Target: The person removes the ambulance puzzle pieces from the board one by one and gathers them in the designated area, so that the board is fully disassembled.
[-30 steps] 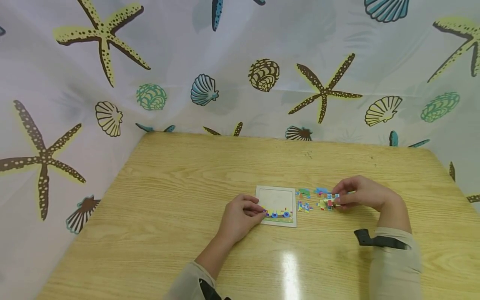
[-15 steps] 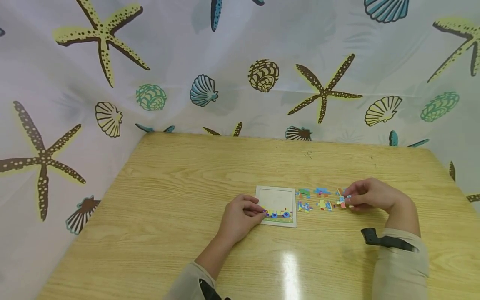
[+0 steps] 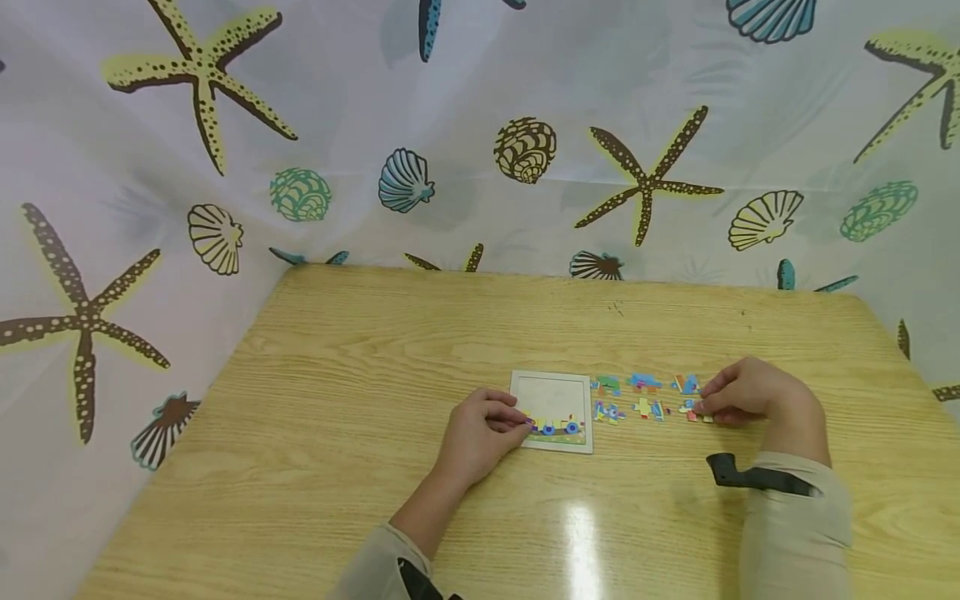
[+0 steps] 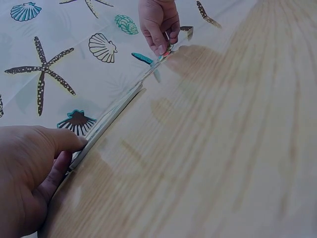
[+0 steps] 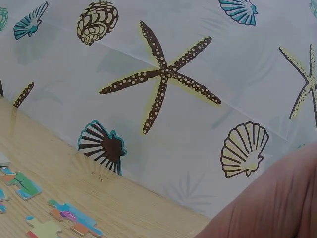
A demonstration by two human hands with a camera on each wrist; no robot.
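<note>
A square jigsaw tray [image 3: 551,392] lies on the table, its lowest strip filled with joined pieces [image 3: 558,428] picturing blue wheels. At its left edge my left hand [image 3: 482,437] holds the frame; the left wrist view has the thumb along the rim [image 4: 110,121]. My right hand [image 3: 765,395] is at the right end of the loose pieces, fingertips pinching a jigsaw piece [image 3: 687,407] close over the table. Just behind it lies an orange-and-blue piece [image 3: 684,383]. The right wrist view shows only part of the hand [image 5: 282,203], with its fingers out of frame.
More loose jigsaw pieces lie in two rows between tray and right hand, among them a green one [image 3: 606,385], a blue one [image 3: 643,382] and a yellow one [image 3: 642,408]. A shell-and-starfish curtain [image 3: 465,125] borders the wooden table [image 3: 375,333] behind and at the sides.
My right hand has moved right along the loose pieces, then slightly back toward the front, uncovering the yellow piece and the orange-and-blue piece. The left hand and the tray stay put.
</note>
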